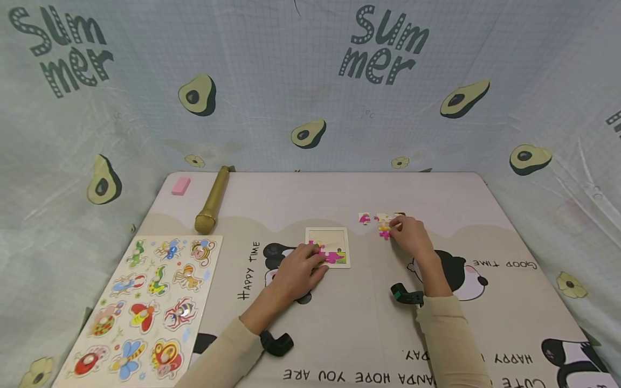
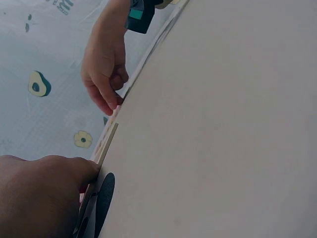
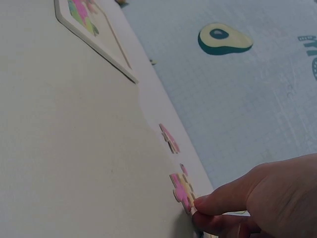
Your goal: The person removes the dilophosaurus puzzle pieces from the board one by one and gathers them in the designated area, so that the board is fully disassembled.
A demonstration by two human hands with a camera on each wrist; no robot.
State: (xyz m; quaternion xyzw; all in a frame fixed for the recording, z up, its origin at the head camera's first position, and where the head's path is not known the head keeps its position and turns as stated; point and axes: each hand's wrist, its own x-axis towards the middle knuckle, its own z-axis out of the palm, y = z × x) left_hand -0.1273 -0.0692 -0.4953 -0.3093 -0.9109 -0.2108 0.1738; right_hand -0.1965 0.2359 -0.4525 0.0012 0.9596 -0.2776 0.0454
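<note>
- We look down on a pale table [image 1: 359, 302] printed with pandas [image 1: 451, 264]; a person in beige sleeves [image 1: 451, 334] has 2 bare hands over it.
- Near the middle of the table lies a small wooden frame [image 1: 327, 235]. Pink and green puzzle pieces [image 1: 335, 258] fill part of it toward 6 o'clock; bare wood shows toward 12 o'clock. We measure our clock from this frame.
- The left hand [image 1: 301, 271], at 8 o'clock, rests across the frame's edge, with its grip loose and fingers laid over the pieces.
- The right hand [image 1: 409, 235], at 3 o'clock, touches the edge of a loose cluster [image 1: 384, 226] of pieces. Its grip has thumb and finger close together; we cannot tell whether a piece is pinched between them.
- That pink, yellow and white cluster lies at 2 o'clock, with 1 separate piece [image 1: 364, 218] just beside it on its 9 o'clock side.
- At 8 o'clock, well apart, lies a board [image 1: 145, 295] showing 12 colourful little creatures.
- At 10 o'clock we see a gold microphone [image 1: 213, 200], and beyond it a pink block [image 1: 181, 186].
- Behind hangs a sheet [image 1: 271, 70] with avocados and "SUMMER" lettering.
</note>
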